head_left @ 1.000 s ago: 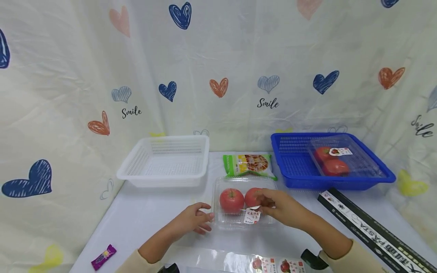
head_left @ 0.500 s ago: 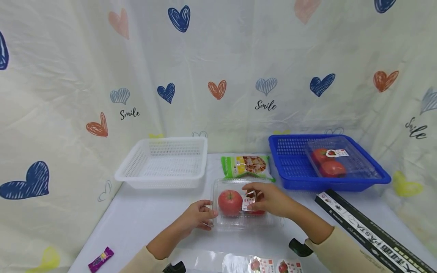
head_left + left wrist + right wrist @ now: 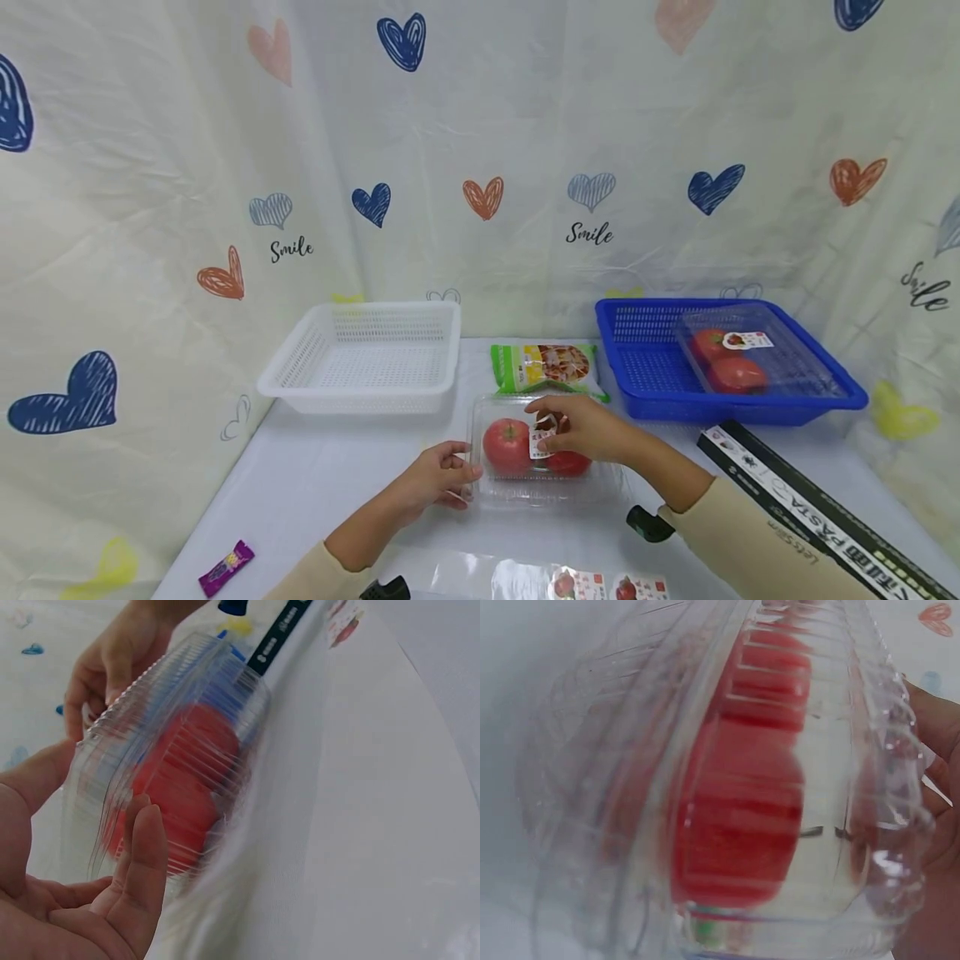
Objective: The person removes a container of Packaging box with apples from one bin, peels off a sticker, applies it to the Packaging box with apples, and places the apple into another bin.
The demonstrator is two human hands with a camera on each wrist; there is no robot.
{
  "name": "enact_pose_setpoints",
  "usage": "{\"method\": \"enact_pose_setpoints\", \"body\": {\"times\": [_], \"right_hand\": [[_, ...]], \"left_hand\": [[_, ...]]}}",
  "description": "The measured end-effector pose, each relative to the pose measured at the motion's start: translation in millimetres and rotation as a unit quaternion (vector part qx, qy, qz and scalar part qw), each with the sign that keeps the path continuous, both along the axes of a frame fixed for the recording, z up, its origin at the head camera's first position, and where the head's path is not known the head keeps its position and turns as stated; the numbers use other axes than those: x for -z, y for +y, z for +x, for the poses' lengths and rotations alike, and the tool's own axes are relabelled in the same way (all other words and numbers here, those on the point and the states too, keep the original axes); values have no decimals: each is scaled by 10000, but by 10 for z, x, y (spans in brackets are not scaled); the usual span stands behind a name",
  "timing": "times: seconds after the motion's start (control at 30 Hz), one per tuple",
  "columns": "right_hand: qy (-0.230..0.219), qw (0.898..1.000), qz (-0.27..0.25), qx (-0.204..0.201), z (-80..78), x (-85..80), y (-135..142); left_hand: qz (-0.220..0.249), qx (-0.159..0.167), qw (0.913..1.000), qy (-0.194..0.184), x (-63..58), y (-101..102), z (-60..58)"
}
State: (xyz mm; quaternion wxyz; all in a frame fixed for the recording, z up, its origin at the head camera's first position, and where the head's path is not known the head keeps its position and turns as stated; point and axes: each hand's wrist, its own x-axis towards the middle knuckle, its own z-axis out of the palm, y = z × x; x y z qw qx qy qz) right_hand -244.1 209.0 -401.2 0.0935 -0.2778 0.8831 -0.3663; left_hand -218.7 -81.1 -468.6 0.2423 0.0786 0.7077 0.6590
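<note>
A clear plastic clamshell box (image 3: 517, 493) sits on the white table with two red, round fruits (image 3: 507, 446) inside. My left hand (image 3: 437, 477) holds its left edge, thumb above and fingers along the side, as the left wrist view also shows. Over the lid, my right hand (image 3: 592, 432) pinches a white label (image 3: 538, 442) with a red fruit picture. The label lies over or just above the right-hand fruit; whether it touches the lid is not clear. In the right wrist view the fruits (image 3: 739, 817) show through the box's ribbed wall.
Behind stand a white basket (image 3: 360, 400) and a blue basket (image 3: 652, 404) holding another labelled fruit box (image 3: 798, 367). A green food packet (image 3: 551, 368) lies behind my box, a long black box (image 3: 817, 508) right, a purple wrapper (image 3: 227, 569) front left, a label sheet (image 3: 457, 571) in front.
My right hand has moved left with the label, from the box's right front to above the lid. My left hand has shifted slightly right onto the box's edge.
</note>
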Motion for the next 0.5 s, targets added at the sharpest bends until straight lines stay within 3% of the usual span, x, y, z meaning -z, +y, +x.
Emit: {"method": "enact_pose_setpoints", "body": {"times": [0.5], "right_hand": [[39,9994,276,191,-24,78,-2]], "left_hand": [[206,4,9997,-103,51,5,-9]]}}
